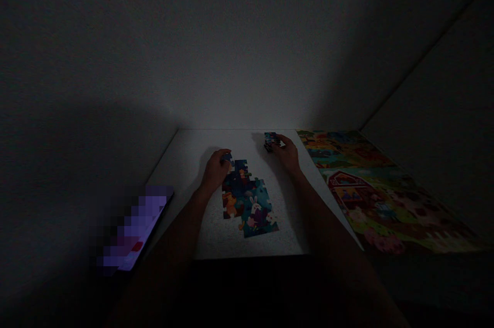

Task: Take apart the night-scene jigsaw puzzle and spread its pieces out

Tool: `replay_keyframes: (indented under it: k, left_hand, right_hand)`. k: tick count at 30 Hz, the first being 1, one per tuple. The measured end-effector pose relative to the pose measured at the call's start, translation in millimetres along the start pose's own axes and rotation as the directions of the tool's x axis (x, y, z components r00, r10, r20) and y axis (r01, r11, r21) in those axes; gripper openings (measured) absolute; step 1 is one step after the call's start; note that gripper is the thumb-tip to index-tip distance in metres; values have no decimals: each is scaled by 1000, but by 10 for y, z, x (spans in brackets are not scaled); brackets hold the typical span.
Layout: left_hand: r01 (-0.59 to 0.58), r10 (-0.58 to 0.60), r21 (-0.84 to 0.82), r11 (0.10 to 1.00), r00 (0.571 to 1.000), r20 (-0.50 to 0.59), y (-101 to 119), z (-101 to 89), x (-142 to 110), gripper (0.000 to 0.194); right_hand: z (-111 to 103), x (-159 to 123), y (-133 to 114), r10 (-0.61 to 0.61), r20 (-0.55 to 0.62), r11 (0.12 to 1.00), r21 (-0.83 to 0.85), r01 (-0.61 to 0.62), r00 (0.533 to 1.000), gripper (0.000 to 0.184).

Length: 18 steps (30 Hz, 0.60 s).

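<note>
A partly joined jigsaw puzzle with a dark blue picture, a white rabbit and an orange animal lies on the white table. At its upper left edge, my left hand is closed on a puzzle piece; in the dim light I cannot tell whether that piece touches the joined part. Farther back and to the right, my right hand grips a small stack of puzzle pieces between thumb and fingers, just above or on the tabletop.
The white table meets a plain wall at the back. Along its right side lie colourful farm-scene pictures. A lit screen, blurred out, stands at the left edge. The room is very dark.
</note>
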<state>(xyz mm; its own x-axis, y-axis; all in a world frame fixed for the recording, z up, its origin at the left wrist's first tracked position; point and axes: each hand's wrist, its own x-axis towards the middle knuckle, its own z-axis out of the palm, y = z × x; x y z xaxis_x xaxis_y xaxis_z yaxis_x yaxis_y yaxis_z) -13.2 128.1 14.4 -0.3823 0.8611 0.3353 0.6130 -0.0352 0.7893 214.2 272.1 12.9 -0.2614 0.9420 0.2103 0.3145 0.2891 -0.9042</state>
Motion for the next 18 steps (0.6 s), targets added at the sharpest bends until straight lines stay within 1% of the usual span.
replay_keyframes:
  k: [3,5,7,10,13,15,18]
  left_hand:
    - [23,-23,-31,999,1000,-10,5,-2,0,43]
    - [39,-41,-57,998,999,-17,14,-3,-2,44]
    - [60,-63,-91,994,998,-22,31,-7,-3,44]
    - [95,-102,-157,983,994,-34,77,-23,16,44]
    - [105,-122,-226,968,991,-63,156,-36,74,42]
    - [100,-122,-266,959,990,-69,230,-20,134,40]
    - [96,-116,-319,943,992,-46,370,73,252,38]
  right_hand:
    - [18,-16,-26,-50,-126,997,-69,41,991,55]
    - [17,-35,-44,-95,-147,992,-97,81,985,51]
    - [4,-52,-54,-104,-183,991,-105,86,978,49]
    - [-18,-66,-45,-36,-289,997,-74,15,957,49]
    - [-26,-64,-15,48,-396,998,-19,-60,917,48]
    - [-24,-57,9,85,-435,996,19,-86,896,47]
    - [-21,-41,39,112,-446,994,45,-103,888,44]
